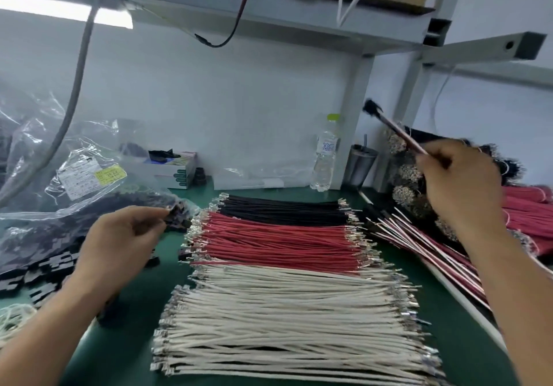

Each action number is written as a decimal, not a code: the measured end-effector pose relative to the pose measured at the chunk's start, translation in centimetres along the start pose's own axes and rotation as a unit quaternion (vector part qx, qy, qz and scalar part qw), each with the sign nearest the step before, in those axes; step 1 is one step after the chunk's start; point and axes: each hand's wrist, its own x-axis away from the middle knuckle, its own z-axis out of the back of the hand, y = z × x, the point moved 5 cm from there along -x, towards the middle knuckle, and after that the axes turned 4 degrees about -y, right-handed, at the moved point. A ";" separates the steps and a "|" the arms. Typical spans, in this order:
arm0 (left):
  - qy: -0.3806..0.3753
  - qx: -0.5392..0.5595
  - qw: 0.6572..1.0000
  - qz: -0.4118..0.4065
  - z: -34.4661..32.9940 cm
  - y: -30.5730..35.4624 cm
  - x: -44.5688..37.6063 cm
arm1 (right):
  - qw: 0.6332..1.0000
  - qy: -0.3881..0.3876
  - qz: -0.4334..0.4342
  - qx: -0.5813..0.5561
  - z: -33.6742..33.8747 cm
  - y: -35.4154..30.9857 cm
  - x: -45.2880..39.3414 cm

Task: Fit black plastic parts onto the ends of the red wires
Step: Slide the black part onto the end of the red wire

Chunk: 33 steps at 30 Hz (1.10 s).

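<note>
On the green desk (449, 364), three flat rows of cut wire lie side by side: black wires (284, 210) farthest from the viewer, red wires (278, 243) in the middle, white wires (287, 326) nearest. Metal terminals show bare at both ends of the red row, so this stock appears not yet fitted. To the right, a loose fan of finished leads (425, 245) with black housings at their far ends lies across the desk's edge, and beyond it more red bundles (526, 224) are stacked; the share of work done against work left cannot be judged more closely than this.

Right hand (462, 182): raised above the finished pile, fingers curled around a thin lead (402, 136) that slants up and left. A black plastic part (371, 107) sits on its upper end, blurred; this piece seems complete and, as a judgement, is about to be set aside.

Left hand (119, 245): at the mouth of a clear plastic bag (36, 203) of black parts, thumb and fingertips pinched on one or more small black housings (176, 218); the exact count is unclear. Further loose black parts (36, 278) lie heaped at the bag's near side.
</note>
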 end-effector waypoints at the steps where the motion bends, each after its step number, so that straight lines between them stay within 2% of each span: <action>1: 0.010 -0.047 0.999 -0.010 0.1 0.0 -0.1 | 0.995 -0.030 -0.025 0.097 -0.3 2.4 -0.1; 2: 0.019 -0.088 0.996 -0.019 0.3 -0.1 -0.3 | 0.977 -0.068 -0.045 0.195 -0.8 4.7 0.0; 4: 0.030 -0.143 0.989 -0.025 0.6 -0.2 -0.4 | 0.919 -0.155 -0.069 0.355 -2.6 8.5 1.0; 6: 0.030 -0.168 0.985 -0.023 0.9 -0.2 -0.5 | 0.868 -0.241 -0.101 0.422 -4.5 11.2 2.1; 8: 0.014 -0.186 0.982 -0.018 0.9 -0.4 -0.5 | 0.853 -0.293 -0.128 0.413 -5.8 13.1 2.7; 10: -0.013 -0.217 0.976 -0.024 0.7 -0.5 -0.5 | 0.863 -0.292 -0.130 0.391 -6.4 14.0 2.6; 12: -0.055 -0.258 0.964 -0.038 0.4 -0.4 -0.5 | 0.899 -0.215 -0.087 0.372 -6.3 12.9 2.4; 14: -0.097 -0.291 0.951 -0.042 0.2 -0.3 -0.4 | 0.948 -0.117 -0.014 0.297 -6.2 9.6 2.9; 15: -0.119 -0.311 0.942 -0.044 0.1 -0.3 -0.3 | 0.963 -0.095 0.024 0.250 -6.5 7.3 3.3; 18: -0.177 -0.362 0.914 -0.054 -0.3 -0.6 -0.2 | 0.979 -0.148 0.100 0.101 -9.8 0.1 4.0; 23: -0.195 -0.395 0.895 -0.071 -0.5 -0.6 -0.2 | 0.947 -0.292 0.136 -0.020 -18.6 -9.0 4.8; 28: -0.170 -0.445 0.875 -0.085 -0.8 -0.4 -0.2 | 0.912 -0.388 0.133 0.022 -24.7 -11.5 5.2; 33: -0.186 -0.453 0.869 -0.066 -1.5 -0.8 -0.2 | 0.911 -0.389 0.130 0.051 -25.7 -11.3 5.0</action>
